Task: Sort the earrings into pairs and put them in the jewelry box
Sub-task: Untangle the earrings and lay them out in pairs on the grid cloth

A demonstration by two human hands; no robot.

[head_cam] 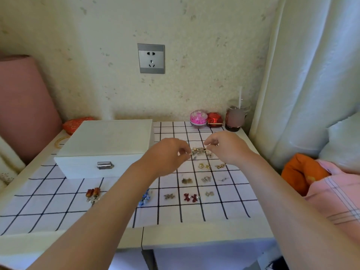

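Tangled, glinting gold earrings (201,152) heap at the bench's (194,235) two o'clock. The left hand (169,152) pinches their edge; the right hand (228,147) curls over them, grip unclear. Smooth white box (105,145), shut, at eleven.

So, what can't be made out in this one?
Head view only.
Jewelry box inside: lid shut.
Earring heap: too small and blurred to count.
Whether the left hand or right hand pinches an earring: too small.
Blue earrings: partly behind the left forearm.

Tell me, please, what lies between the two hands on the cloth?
In the head view, a heap of unsorted earrings lies between the left hand and right hand, fingertips at its edges.
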